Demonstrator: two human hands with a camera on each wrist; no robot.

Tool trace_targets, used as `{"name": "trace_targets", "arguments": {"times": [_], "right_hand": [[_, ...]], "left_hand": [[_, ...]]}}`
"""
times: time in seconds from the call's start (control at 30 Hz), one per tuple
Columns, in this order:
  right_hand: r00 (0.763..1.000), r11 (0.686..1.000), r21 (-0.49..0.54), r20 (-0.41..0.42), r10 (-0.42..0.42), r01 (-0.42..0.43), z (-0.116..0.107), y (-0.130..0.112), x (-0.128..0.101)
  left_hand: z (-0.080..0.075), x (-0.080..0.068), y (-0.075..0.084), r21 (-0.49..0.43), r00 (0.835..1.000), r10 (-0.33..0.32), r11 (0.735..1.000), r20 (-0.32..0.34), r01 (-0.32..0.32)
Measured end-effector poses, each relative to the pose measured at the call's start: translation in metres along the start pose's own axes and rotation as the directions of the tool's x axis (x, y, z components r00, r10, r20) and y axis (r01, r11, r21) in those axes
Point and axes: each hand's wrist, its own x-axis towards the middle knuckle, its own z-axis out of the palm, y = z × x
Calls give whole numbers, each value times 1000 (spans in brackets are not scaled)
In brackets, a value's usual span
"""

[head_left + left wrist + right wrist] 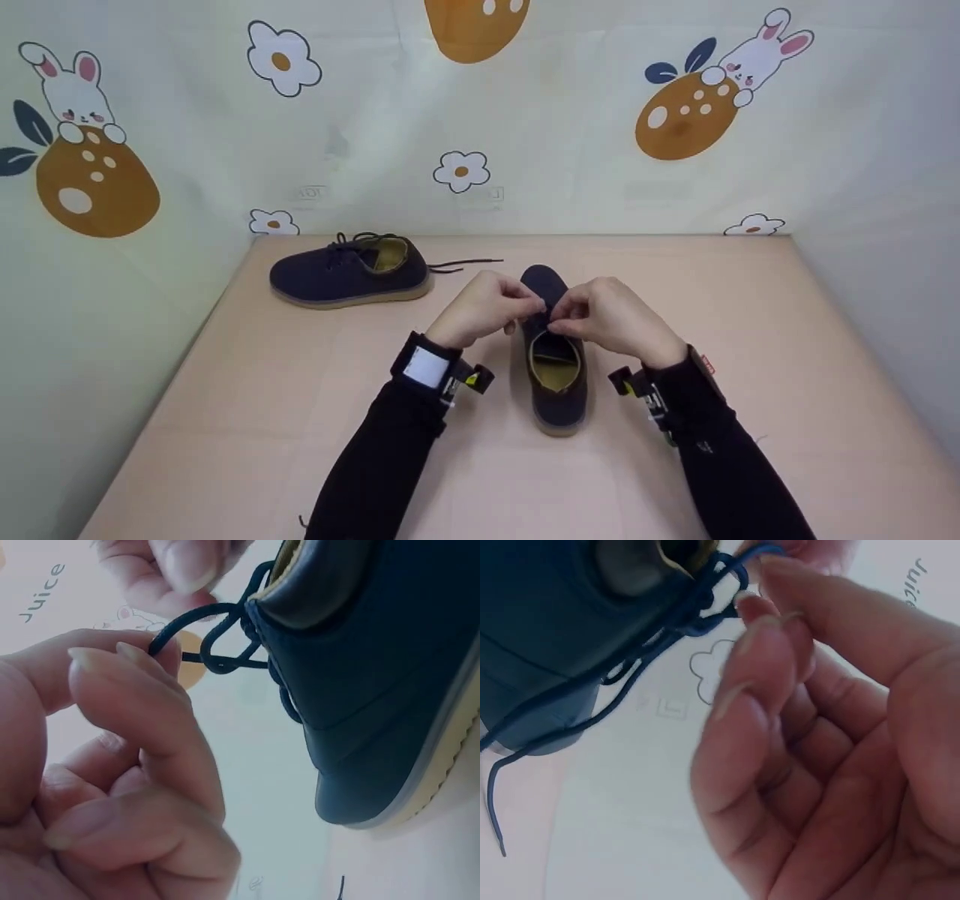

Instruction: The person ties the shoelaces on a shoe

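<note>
Near shoe (556, 375) at surface (300, 420) centre, toe toward 12 o'clock, heel toward the person. Both hands over its tongue area. Left hand (486, 306) pinches lace (217, 641) btwn thumb and forefinger; right hand (611, 315) pinches the other strand from 3 o'clock side. Step, by my read: knotting/tying the lace, loops forming but not snug. Next move likely needs opposing pull w/ steady pinch. Second shoe (349, 271) lies at 10 o'clock, lace trailing loose. No containers; shoe openings look empty.
</note>
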Motion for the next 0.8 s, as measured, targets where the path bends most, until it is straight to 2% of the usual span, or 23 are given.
{"name": "trace_targets", "arguments": {"times": [0.23,0.47,0.63,0.8], "right_hand": [[1000,996,-88,24,7,-5,4,1,0],[996,995,-105,87,5,4,-10,8,-6],[999,997,-73,29,30,-27,-20,13,-9],[999,999,-11,-27,31,-31,-12,16,-2]], "left_hand": [[-1,-1,1,32,1000,-11,999,-4,11],[-1,0,-1,36,1000,-2,999,-6,2],[-1,-1,-1,51,1000,-1,999,3,1],[0,-1,0,90,1000,6,996,3,-6]]}}
